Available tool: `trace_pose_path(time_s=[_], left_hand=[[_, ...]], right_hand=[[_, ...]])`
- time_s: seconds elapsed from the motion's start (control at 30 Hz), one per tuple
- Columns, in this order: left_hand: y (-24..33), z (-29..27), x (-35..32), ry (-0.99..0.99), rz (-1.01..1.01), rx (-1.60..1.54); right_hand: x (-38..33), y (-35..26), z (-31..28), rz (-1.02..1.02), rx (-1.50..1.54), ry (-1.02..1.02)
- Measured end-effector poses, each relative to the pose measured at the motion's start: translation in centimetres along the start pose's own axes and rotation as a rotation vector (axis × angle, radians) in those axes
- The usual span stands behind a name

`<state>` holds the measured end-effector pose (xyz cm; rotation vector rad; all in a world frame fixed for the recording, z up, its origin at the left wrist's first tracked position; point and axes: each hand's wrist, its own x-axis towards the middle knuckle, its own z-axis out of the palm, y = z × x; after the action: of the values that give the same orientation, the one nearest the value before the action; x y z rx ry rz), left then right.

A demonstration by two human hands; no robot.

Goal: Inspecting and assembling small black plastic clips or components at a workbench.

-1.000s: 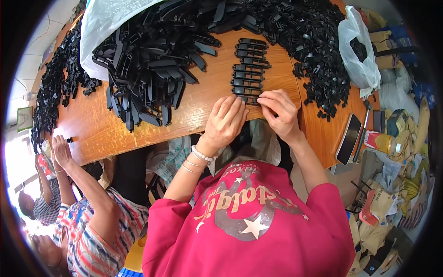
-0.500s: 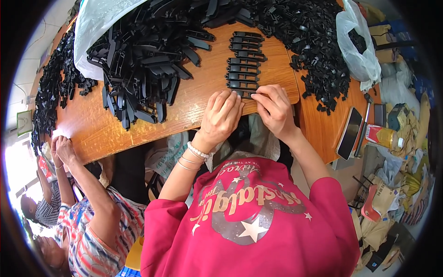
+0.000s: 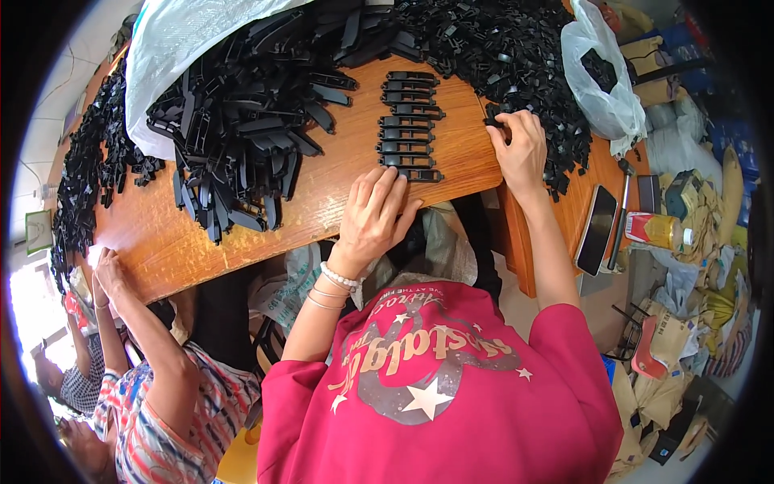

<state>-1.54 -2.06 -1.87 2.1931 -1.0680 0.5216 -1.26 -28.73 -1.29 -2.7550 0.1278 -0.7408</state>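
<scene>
A column of several flat black plastic clips lies on the orange wooden table. My left hand rests flat at the table's near edge, fingers spread, its fingertips just touching the lowest clip. My right hand reaches to the right into a heap of small black plastic parts. Its fingers curl around one of the small parts at the heap's near edge. A beaded bracelet and thin bangles sit on my left wrist.
A big pile of long black strips spills from a white sack at the left. A clear bag, a dark phone and a can lie at the right. Another person's hand rests on the left table edge.
My right hand left the bottom of the clip column and moved right and up into the heap of small parts. My left hand stayed by the lowest clip.
</scene>
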Motion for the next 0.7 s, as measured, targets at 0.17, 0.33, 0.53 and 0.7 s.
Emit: trace_pose_path(time_s=[0.17, 0.33, 0.53, 0.7], left_hand=[[0.1, 0.1, 0.0, 0.013, -0.034, 0.067], [0.2, 0.1, 0.4, -0.052, -0.037, 0.124], [0.0, 0.5, 0.3, -0.072, -0.043, 0.130], [0.1, 0.3, 0.3, -0.048, -0.070, 0.069]], right_hand=[[0.2, -0.7, -0.4, -0.074, 0.165, -0.084], [0.0, -2.3, -0.9, -0.297, 0.194, -0.136], [-2.1, -5.6, 0.3, 0.088, 0.180, -0.101], [-2.1, -7.2, 0.2, -0.056, 0.466, -0.010]])
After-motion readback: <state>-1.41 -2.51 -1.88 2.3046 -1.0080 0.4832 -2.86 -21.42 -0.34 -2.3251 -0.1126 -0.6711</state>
